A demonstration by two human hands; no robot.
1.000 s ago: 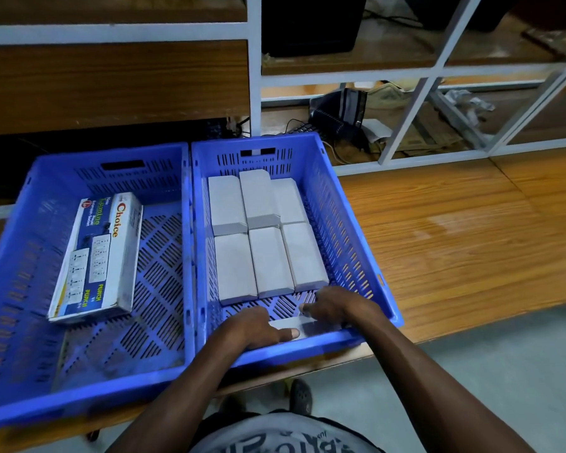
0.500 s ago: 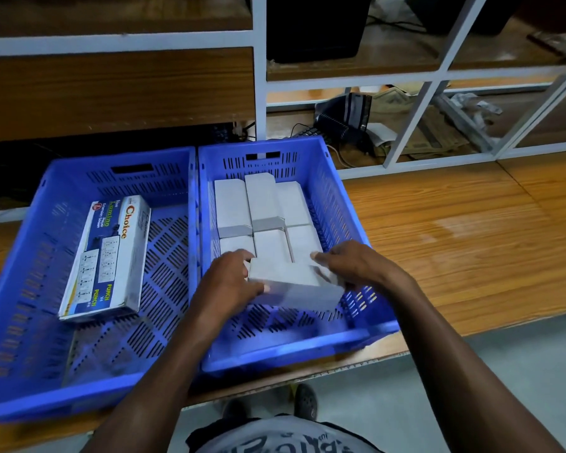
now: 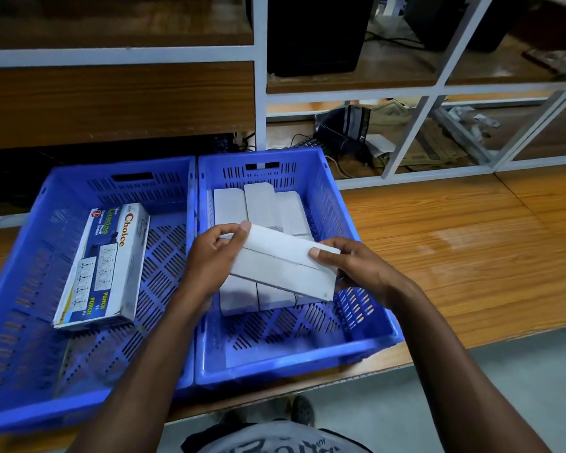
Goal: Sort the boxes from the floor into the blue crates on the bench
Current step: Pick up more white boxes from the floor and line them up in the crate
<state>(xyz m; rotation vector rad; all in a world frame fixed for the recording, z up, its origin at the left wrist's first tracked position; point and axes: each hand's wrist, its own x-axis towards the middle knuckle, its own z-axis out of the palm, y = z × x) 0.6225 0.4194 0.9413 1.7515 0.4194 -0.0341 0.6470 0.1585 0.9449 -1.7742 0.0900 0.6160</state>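
Two blue crates stand side by side on the wooden bench. The right crate (image 3: 334, 204) holds several plain white boxes (image 3: 258, 204) laid in rows. Above them I hold one more white box (image 3: 285, 266) crosswise and tilted: my left hand (image 3: 209, 256) grips its left end and my right hand (image 3: 353, 266) grips its right end. The left crate (image 3: 30, 243) holds one printed "Choice" socket box (image 3: 105, 263) lying flat.
The wooden bench (image 3: 464, 250) stretches to the right of the crates. Behind them a white metal shelf frame (image 3: 258, 103) holds dark equipment, cables and bags. Grey floor (image 3: 471, 387) and my shoe (image 3: 301, 410) show below the bench edge.
The white box was lifted from the front of the right crate's floor, and both hands carried it up and back over the rows of boxes, tilting it.
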